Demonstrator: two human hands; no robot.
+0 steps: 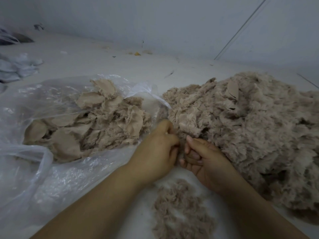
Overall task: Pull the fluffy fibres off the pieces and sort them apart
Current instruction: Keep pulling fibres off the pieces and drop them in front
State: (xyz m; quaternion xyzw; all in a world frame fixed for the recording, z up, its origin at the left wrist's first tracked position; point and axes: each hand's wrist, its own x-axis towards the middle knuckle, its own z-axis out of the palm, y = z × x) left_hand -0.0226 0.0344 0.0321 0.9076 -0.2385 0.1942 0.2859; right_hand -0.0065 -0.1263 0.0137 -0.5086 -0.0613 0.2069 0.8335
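Centrally, the left hand (156, 152) and right hand (205, 158) are pinching beige fluff between curled fingers, hemmed by the large fluffy brown-beige heap (250, 131) at three o'clock, the clear plastic bag of stripped beige pieces (77, 118) at ten, and loose fibres (179, 209) lying at six.

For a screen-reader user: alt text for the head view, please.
Two bare hands, left hand and right hand, pinch fluffy fibre between a large fluffy pile, stripped pieces on a clear plastic bag, and a small fibre heap.
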